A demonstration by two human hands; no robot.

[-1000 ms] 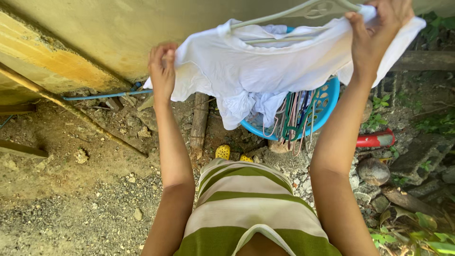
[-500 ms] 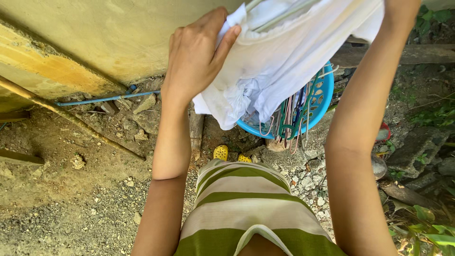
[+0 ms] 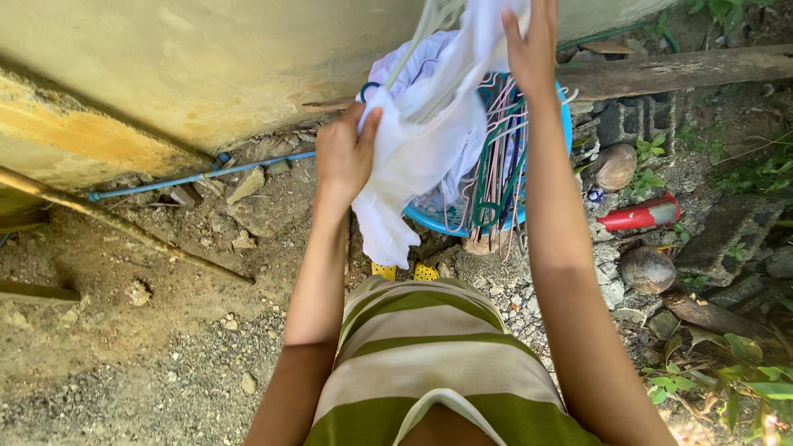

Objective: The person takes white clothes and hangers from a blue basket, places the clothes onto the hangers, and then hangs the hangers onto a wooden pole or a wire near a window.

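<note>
1. The dirt ground (image 3: 124, 330) lies far below both hands, with stones and dust all over it. If the cloth is dropped, it would likely get dirty there.
2. A yellow wall (image 3: 206, 66) stands just behind the left hand. It looks rough and stained, so the cloth could be rubbed against it and marked.
3. A white cloth (image 3: 421, 140) is held up between the two hands, over the basket. One end hangs down low below the left hand and could be caught on the hangers underneath.
4. A blue basket (image 3: 429, 221) sits below and behind the hands, mostly hidden by the cloth. It could be knocked over if the cloth gets snagged and is then pulled.
5. The left hand (image 3: 344, 153) is closed on the side of the cloth, with the thumb on top. If this hold is loosened, that side may slip down.
6. The right hand (image 3: 530, 41) is lifted high, with fingers flat against the top of the cloth. Whether anything is gripped there cannot be told.
7. A pale hanger (image 3: 429, 21) is seen just left of the right hand, partly tucked in the cloth. It might slide out if tipped.
8. Colored hangers (image 3: 496, 157) are bunched in the basket, below the right hand. Their hooks could catch the cloth.
</note>
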